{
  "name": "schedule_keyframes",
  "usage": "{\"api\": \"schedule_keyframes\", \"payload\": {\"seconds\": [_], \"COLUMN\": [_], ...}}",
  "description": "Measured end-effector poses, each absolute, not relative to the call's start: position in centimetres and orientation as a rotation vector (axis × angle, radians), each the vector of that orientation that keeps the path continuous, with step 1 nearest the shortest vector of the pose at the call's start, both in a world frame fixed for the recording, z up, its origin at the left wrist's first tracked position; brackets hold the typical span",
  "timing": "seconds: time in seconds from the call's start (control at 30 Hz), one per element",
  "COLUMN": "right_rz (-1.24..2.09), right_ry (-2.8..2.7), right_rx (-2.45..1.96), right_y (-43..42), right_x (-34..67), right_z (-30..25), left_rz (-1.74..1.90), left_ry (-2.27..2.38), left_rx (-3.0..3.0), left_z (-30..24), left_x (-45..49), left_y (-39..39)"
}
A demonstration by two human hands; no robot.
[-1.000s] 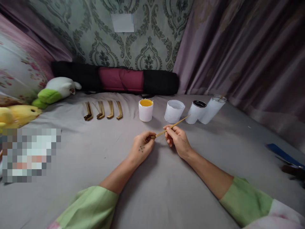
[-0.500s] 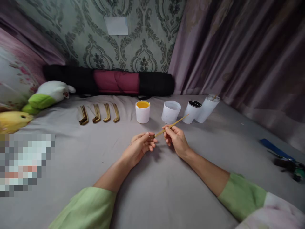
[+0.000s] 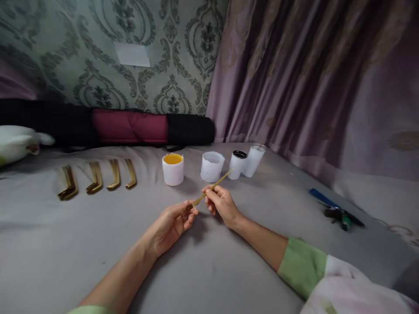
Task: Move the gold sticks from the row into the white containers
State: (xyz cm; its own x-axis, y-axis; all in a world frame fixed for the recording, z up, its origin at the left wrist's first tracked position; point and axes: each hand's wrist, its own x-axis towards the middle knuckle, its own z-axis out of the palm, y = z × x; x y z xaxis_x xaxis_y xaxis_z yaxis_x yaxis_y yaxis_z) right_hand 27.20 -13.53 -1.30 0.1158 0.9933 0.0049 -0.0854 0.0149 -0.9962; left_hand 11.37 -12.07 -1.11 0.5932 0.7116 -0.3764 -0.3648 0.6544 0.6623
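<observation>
Both my hands share a thin tan stick (image 3: 218,184), tilted with its pointed tip up and to the right. The thumb and fingertips of my left hand (image 3: 173,223) pinch its darker lower end, partly hidden by them; the other fingers curl loosely. My right hand (image 3: 223,205) grips it around the middle. Beyond the hands stand a white-wrapped cup of yellow-orange contents (image 3: 173,172), a white-wrapped cup (image 3: 212,169), a white-wrapped cup with a dark top (image 3: 237,168) and a taller white-wrapped glass (image 3: 254,161).
Several bent golden bundles (image 3: 114,175) lie in a row at left. A black and maroon roll-shaped bag (image 3: 131,125) runs along the wall, with a white plush toy (image 3: 19,141) by it. A blue tool-like item (image 3: 324,198) and dark objects lie right on the grey sheet (image 3: 203,279).
The view has swung right, so the cups and bundles appear farther left and lower. Both hands keep hold of the stick in nearly the same pose.
</observation>
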Motion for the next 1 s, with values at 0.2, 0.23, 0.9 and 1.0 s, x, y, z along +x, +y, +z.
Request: {"api": "schedule_keyframes", "payload": {"seconds": [0.2,0.23,0.9,1.0], "right_rz": [1.141,1.129,0.894,0.937], "right_ry": [-1.041,-1.036,-0.806,-0.808], "right_rx": [-1.218,-1.222,-1.249,-1.240], "right_y": [-13.9,-14.0,-13.9,-14.0], "right_x": [28.1,28.4,33.5,33.5], "right_z": [-0.6,-0.4,2.4,2.3], "left_rz": [0.648,0.649,0.666,0.671], "left_ry": [0.667,0.672,0.781,0.789], "left_rx": [0.621,0.624,0.688,0.676], "left_z": [-1.3,-1.3,-1.1,-1.2], "left_x": [11.5,11.5,11.7,11.8], "left_y": [-12.2,-12.2,-12.6,-12.6]}}
